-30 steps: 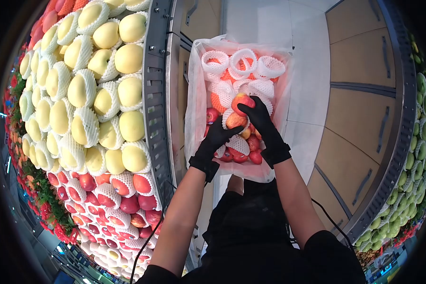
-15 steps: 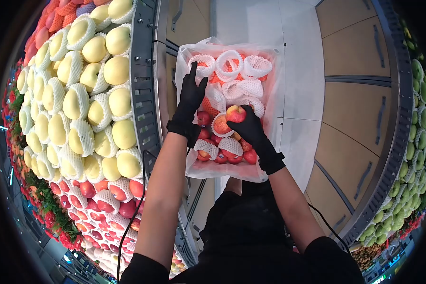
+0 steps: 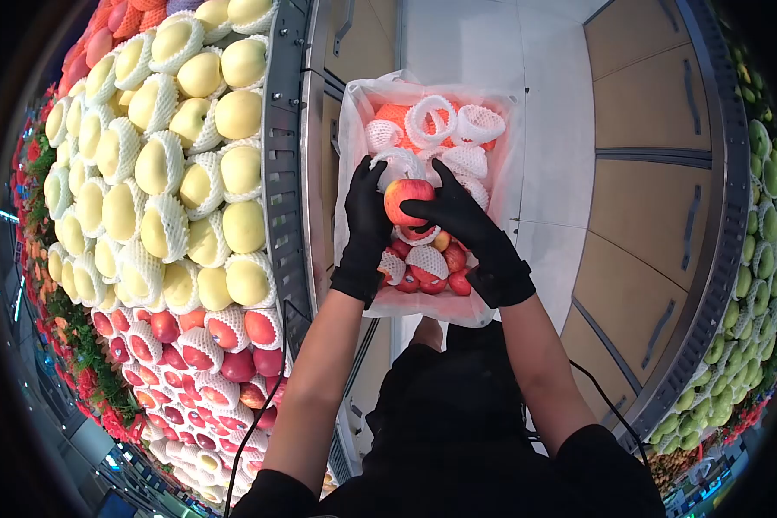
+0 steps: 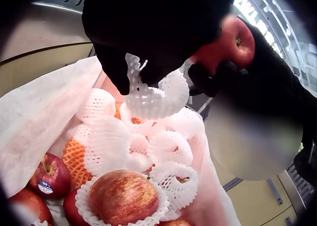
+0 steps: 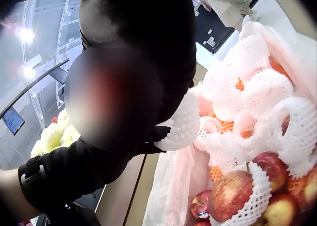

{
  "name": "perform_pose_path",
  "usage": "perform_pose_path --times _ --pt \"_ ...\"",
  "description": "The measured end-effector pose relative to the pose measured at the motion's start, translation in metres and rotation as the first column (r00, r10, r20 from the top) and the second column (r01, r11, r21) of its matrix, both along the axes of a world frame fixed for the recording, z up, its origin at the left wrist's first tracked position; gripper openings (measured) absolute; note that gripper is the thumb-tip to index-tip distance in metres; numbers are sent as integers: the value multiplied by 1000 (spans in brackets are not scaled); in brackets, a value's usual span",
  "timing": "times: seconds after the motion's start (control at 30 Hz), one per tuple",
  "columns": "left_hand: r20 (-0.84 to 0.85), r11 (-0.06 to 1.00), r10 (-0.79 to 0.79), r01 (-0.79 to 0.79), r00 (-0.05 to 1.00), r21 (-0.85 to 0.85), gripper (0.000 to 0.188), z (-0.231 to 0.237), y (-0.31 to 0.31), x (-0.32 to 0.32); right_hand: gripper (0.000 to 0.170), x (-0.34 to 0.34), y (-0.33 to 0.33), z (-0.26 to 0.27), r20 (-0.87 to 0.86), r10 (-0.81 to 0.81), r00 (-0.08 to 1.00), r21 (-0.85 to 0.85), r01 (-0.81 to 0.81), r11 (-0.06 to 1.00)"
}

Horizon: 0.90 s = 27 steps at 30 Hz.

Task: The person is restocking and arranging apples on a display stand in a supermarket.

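Above the lined box point(image 3: 502, 112), my gloved right hand point(image 3: 462, 217) grips a red-yellow apple point(image 3: 408, 197). In the left wrist view the stem end of this apple point(image 4: 242, 44) faces outward. My gloved left hand point(image 3: 367, 214) pinches a white foam net sleeve point(image 4: 156, 102), which hangs from the fingers beside the apple. Below the hands, another apple point(image 4: 124, 197) sits in its own foam net. Several red apples point(image 3: 436, 268) fill the near end of the box, and loose foam nets point(image 3: 430, 121) lie over orange netting at the far end.
To the left, a sloped display holds yellow fruit in foam nets point(image 3: 155, 164) above red apples point(image 3: 203, 345), behind a grey metal edge point(image 3: 287, 173). Tan cabinets point(image 3: 656, 207) line the right side, with green fruit point(image 3: 734, 328) beyond. A pale floor point(image 3: 552, 173) runs between.
The left hand let go of the apples, reached to the far left of the box, and came back with a foam net. The right hand lifted its apple and brought it left toward the net.
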<state>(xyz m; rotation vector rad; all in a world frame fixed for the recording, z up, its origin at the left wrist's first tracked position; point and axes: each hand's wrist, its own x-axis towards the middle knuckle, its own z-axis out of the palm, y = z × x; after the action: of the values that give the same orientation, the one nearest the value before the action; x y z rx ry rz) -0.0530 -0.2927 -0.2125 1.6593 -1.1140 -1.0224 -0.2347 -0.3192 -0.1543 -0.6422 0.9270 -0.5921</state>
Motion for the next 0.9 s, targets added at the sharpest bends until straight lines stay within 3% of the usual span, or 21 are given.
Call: perform_pose_path --times 0.03,0.1,0.13,0.23,0.27,0.33,0.37,0.4,0.43,0.47,0.5,0.57,0.6,0.7,0.73,0.83,0.9 --pt "233 993 -101 114 967 -43 43 5 6 1 92 3 0 5 55 -6 998 -10 7 1000" --pt "307 985 -154 172 939 -29 51 8 10 3 85 9 -1 10 167 -18 986 -28 23 999" --pt "327 977 -195 213 925 -21 54 19 12 3 69 9 -3 -3 44 67 997 -56 -64 996" --pt "371 948 -295 320 880 -5 64 51 23 3 59 12 -8 -40 -160 195 968 -13 -199 980" --pt "380 939 -313 343 870 -11 67 59 27 1 55 11 -11 -39 -316 269 910 -27 -292 956" --pt "467 925 -296 372 833 -77 75 65 34 -4 69 19 -2 -52 -401 118 909 -180 -205 962" --pt "322 943 -298 330 899 -50 77 68 36 -1 76 21 3 -59 -433 36 901 -258 -162 952" --pt "166 956 -285 292 944 -17 78 71 40 0 85 22 4 -51 -511 43 858 -269 -207 941" --pt "6 966 -259 258 966 22 79 73 43 1 88 21 6 -42 -481 58 875 -229 -189 955" --pt "-157 983 -178 167 971 -82 72 71 47 1 91 21 8 -33 -450 70 891 -189 -171 967" --pt "-277 996 -86 93 957 13 68 74 47 1 94 21 10 -26 -417 79 905 -148 -153 977" --pt "-472 974 128 -20 872 227 63 80 47 1 97 28 19 -19 -491 34 871 -240 -173 955" --pt "-505 961 -3 142 863 236 56 60 53 12 99 29 25 -17 -525 11 851 -283 -187 941" --pt "-418 916 7 162 908 366 52 48 59 10 100 31 40 -23 -459 -33 888 -407 -177 896" --pt "-318 938 9 102 948 330 52 38 61 11 102 26 41 -24 -364 98 926 -320 -223 921" --pt "-542 943 66 125 838 308 55 32 69 15 95 22 55 -25 -157 75 985 -211 -108 972" --pt "-604 941 78 142 793 308 56 34 76 10 90 26 58 -19 -438 50 898 -325 -211 922"
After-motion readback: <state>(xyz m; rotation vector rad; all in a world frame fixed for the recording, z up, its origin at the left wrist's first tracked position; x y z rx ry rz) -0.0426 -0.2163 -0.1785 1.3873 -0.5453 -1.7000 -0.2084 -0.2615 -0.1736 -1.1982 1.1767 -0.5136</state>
